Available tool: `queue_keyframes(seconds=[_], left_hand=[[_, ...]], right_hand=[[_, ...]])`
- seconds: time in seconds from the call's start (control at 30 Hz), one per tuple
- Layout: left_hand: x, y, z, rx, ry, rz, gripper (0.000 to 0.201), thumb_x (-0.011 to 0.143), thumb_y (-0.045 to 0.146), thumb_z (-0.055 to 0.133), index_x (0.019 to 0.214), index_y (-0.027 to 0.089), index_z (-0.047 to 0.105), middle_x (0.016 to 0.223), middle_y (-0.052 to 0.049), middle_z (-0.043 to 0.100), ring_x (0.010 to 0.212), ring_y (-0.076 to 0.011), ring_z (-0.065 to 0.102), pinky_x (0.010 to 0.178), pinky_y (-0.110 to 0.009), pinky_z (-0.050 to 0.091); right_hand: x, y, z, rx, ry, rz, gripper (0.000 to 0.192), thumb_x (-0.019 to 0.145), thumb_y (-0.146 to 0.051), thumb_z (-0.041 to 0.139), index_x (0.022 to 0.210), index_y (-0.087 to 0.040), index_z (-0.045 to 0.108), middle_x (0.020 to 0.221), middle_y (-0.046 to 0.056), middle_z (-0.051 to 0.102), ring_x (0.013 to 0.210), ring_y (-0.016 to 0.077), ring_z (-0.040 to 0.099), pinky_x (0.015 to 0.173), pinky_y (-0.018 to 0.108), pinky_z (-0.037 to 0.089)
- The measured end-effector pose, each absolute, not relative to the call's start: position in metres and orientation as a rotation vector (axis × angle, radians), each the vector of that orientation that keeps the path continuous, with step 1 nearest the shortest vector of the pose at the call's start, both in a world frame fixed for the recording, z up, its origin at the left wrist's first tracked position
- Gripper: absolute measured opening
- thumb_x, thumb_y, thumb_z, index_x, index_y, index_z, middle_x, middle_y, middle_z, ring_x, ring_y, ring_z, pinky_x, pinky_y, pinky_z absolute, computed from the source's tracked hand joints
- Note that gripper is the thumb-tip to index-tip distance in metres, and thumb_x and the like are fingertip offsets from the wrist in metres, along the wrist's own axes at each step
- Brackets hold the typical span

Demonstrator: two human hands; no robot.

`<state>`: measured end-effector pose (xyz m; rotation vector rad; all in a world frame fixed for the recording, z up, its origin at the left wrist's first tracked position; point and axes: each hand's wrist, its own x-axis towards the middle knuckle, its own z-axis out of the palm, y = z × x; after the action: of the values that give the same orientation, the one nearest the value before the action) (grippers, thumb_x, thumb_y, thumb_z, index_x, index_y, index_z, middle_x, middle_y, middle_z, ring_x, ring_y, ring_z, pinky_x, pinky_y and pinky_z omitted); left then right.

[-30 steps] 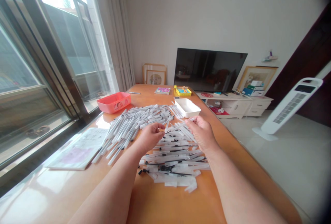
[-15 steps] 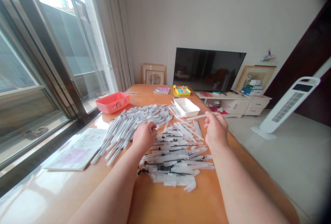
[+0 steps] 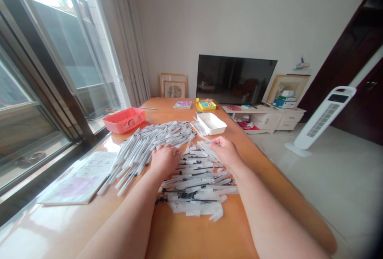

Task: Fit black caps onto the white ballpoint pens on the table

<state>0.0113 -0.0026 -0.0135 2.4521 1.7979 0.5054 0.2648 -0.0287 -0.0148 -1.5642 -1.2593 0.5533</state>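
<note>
My left hand (image 3: 165, 158) is curled over the right edge of a pile of slim whitish pens with black ends (image 3: 139, 147); its fingertips are hidden. Opposite it, my right hand (image 3: 226, 150) has thumb and fingers pinched together at a small heap of pale, translucent strips (image 3: 206, 147). What lies between those fingers is too small to make out. Below and between my hands spreads a second pile of translucent sleeve-like pieces and thin black sticks (image 3: 200, 181). A white tray (image 3: 212, 124) stands just beyond my right hand.
A red plastic basket (image 3: 124, 120) stands at the left table edge, with a booklet (image 3: 79, 179) nearer me. Farther back are a pink booklet (image 3: 182, 105) and a yellow box (image 3: 206, 104). A tower fan (image 3: 324, 119) stands on the floor at right.
My right hand has moved left and down, from beside the tray with a pale strip to the small heap. My left hand stays by the pile, its fingers lower. The view has shifted slightly right.
</note>
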Motion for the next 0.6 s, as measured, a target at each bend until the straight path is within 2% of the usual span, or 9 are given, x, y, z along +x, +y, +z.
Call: queue_keyframes(seconds=[0.23, 0.47, 0.6], left_hand=[[0.011, -0.003, -0.011, 2.424, 1.898, 0.475, 0.038, 0.094, 0.043, 0.043, 0.092, 0.027, 0.077, 0.110, -0.011, 0.073, 0.109, -0.0385, 0.057, 0.089, -0.050, 0.042], [0.004, 0.008, -0.016, 2.358, 1.894, 0.521, 0.022, 0.082, 0.025, 0.053, 0.093, 0.026, 0.073, 0.101, -0.008, 0.074, 0.093, -0.0272, 0.066, 0.076, -0.033, 0.044], [0.001, 0.012, -0.020, 2.269, 1.926, 0.615, 0.018, 0.077, 0.020, 0.054, 0.088, 0.025, 0.067, 0.090, -0.005, 0.074, 0.082, -0.0234, 0.065, 0.067, -0.030, 0.040]], right_hand=[[0.271, -0.025, -0.020, -1.731, -1.473, 0.450, 0.016, 0.080, -0.034, 0.059, 0.080, -0.025, 0.072, 0.078, 0.000, 0.072, 0.069, 0.0180, 0.060, 0.060, 0.026, 0.040], [0.263, -0.032, -0.015, -1.789, -1.537, 0.398, 0.017, 0.082, -0.036, 0.058, 0.080, -0.027, 0.073, 0.079, -0.001, 0.072, 0.071, 0.0178, 0.060, 0.061, 0.026, 0.039], [0.261, -0.033, -0.013, -1.745, -1.513, 0.404, 0.019, 0.083, -0.038, 0.058, 0.081, -0.026, 0.073, 0.081, 0.000, 0.072, 0.074, 0.0180, 0.061, 0.063, 0.026, 0.040]])
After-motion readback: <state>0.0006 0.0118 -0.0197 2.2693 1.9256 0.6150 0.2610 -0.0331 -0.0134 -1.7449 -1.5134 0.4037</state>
